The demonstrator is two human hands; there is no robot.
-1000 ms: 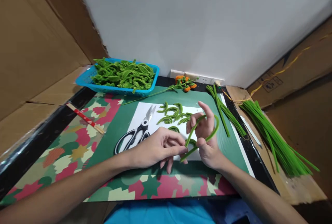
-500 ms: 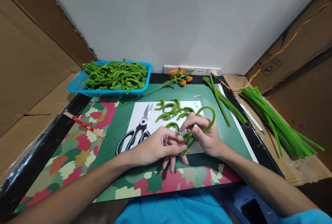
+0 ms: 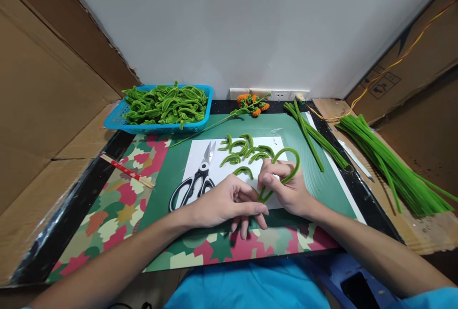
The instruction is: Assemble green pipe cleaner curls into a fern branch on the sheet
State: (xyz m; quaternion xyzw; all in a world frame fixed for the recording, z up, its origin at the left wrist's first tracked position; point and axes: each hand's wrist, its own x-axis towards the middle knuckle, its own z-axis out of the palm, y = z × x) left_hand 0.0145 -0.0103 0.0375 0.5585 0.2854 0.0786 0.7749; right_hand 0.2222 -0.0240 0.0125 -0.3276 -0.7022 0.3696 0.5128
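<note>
Head view, left hand (image 3: pixel 232 201) pinching the lower ends of a green pipe cleaner (image 3: pixel 298 160), right hand (image 3: pixel 288 192) grasping it just above, fuzzy stem bent in a teardrop loop, curled green pieces (image 3: pixel 249 151) on white paper (image 3: pixel 221 175) beyond.

Two hands are counted, the left hand (image 3: pixel 223 204) and the right hand (image 3: pixel 291 189), by which one looped green stem (image 3: pixel 297 162) is held. One pair of scissors (image 3: pixel 203 166), one blue basket (image 3: pixel 208 106), one orange-flowered sprig (image 3: pixel 256 112), one white sheet (image 3: pixel 222 182) and two bundles of green stems (image 3: pixel 388 168) are seen. Overlapping curved green pieces (image 3: pixel 244 171) cannot be counted exactly.
</note>
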